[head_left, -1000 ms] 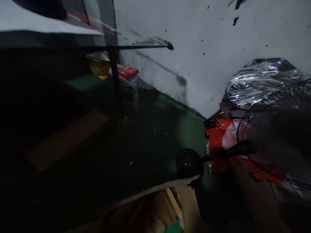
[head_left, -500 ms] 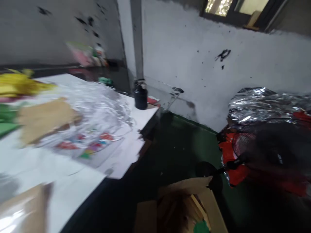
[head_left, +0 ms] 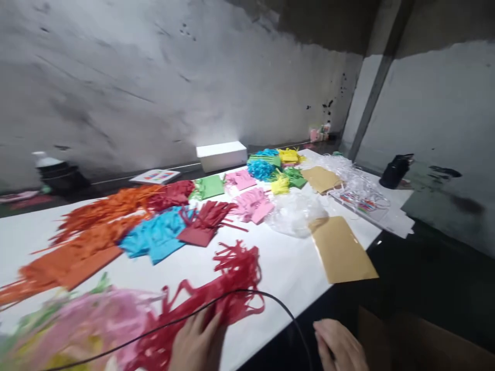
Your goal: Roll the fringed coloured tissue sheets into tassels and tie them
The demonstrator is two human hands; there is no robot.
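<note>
My left hand (head_left: 199, 337) reaches in from the bottom and lies over a bunch of red fringed strips (head_left: 235, 283) on the white-topped table, its fingers pressed into them. The strips look like tissue paper or thin cloth. Off the table's front edge, my right hand (head_left: 340, 345) hangs with fingers loosely curved and thumb a little apart; I see nothing in it. Left of my left hand is a blurred pile of pink, green and yellow strips (head_left: 96, 319). Beyond lie a dark red fringed bundle (head_left: 201, 226), a blue one (head_left: 154, 237) and orange ones (head_left: 85, 252).
A brown envelope (head_left: 342, 250) lies near the table's right edge. Behind it are clear plastic (head_left: 297, 211), papers (head_left: 394, 221) and a black container (head_left: 394, 172). A white box (head_left: 221, 156) stands by the wall. A black cable (head_left: 266, 294) crosses the view. Below right is a dim cardboard box (head_left: 433, 340).
The view has swung left from the floor, open carton and silver-wrapped things to the table with its coloured bundles. Both my hands have come into view, the left one on the red strips.
</note>
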